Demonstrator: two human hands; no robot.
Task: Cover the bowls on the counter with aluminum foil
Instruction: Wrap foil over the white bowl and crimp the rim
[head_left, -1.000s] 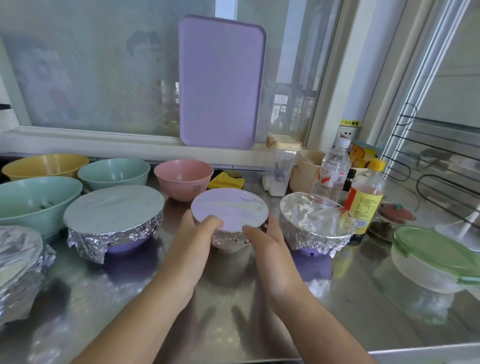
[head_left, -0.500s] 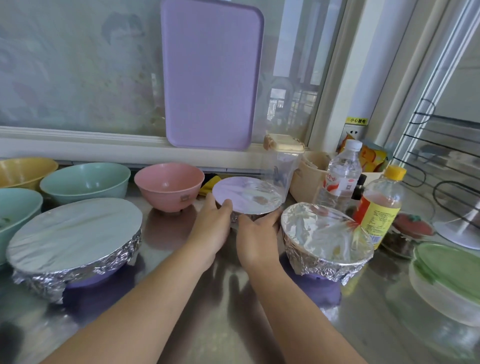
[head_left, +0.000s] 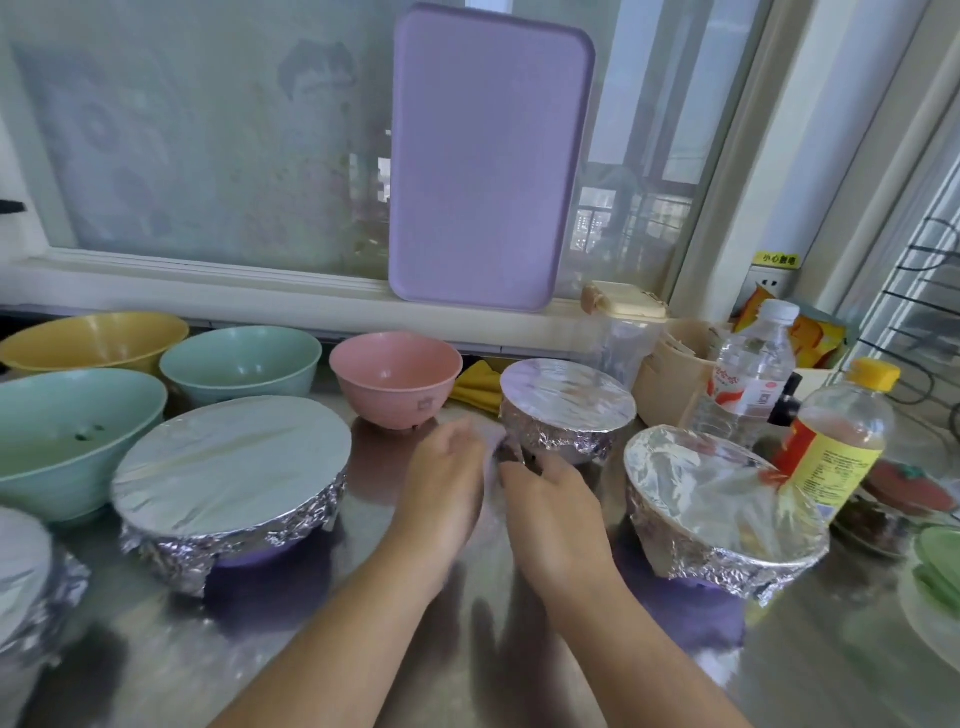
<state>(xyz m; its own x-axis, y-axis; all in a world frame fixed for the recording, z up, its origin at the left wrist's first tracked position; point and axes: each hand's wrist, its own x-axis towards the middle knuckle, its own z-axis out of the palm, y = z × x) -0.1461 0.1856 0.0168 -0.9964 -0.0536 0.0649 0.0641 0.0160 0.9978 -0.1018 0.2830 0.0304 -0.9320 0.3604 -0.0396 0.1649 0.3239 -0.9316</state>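
Crimping foil under the small foil-covered bowl (head_left: 567, 410), I am pinching its skirt with both my left hand (head_left: 445, 480) and right hand (head_left: 551, 501), tucking evenly without tearing.

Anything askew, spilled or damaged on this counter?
No spill or damage shows. The foil on the right-hand bowl is dented and wrinkled, while the foil on the big bowl lies flat. Four bowls are uncovered, among them the pink bowl.
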